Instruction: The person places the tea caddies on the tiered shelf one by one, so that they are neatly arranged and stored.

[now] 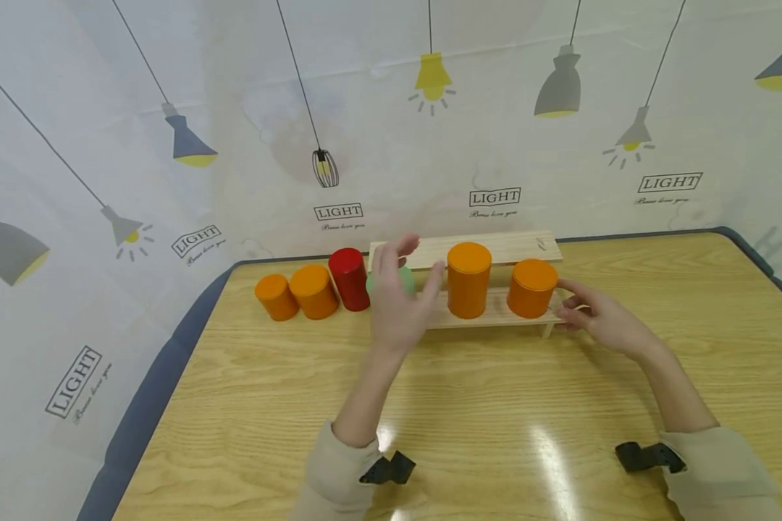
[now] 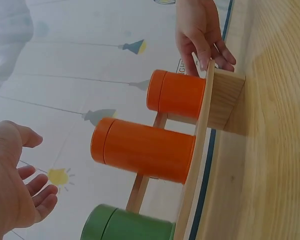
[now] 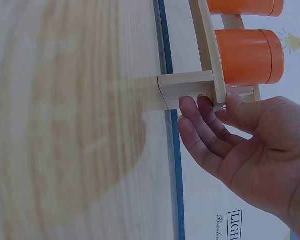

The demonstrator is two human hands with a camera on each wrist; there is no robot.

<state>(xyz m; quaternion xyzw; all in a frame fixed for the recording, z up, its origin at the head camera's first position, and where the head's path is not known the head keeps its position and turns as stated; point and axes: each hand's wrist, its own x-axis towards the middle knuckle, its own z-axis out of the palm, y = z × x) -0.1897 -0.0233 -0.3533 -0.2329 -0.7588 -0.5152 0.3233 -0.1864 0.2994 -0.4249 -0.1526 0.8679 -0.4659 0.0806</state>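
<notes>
A two-level wooden rack [image 1: 499, 312] stands near the back of the table. On its lower board are a tall orange canister [image 1: 468, 286], a shorter orange canister [image 1: 532, 291] toward the right end, and a green canister [image 2: 135, 226]. My left hand [image 1: 397, 307] is raised in front of the green canister, hiding much of it in the head view. Its fingers are spread and loosely bent, with nothing between them and the thumb. With thumb above and fingers below, my right hand [image 3: 250, 135] holds the right end of the rack's lower board.
Left of the rack, a red canister [image 1: 349, 281] and two orange canisters, one larger [image 1: 315, 292] and one smaller [image 1: 276, 298], stand in a row on the wooden table [image 1: 482, 405]. Behind the table's dark blue edge hangs a lamp-printed cloth [image 1: 391, 108].
</notes>
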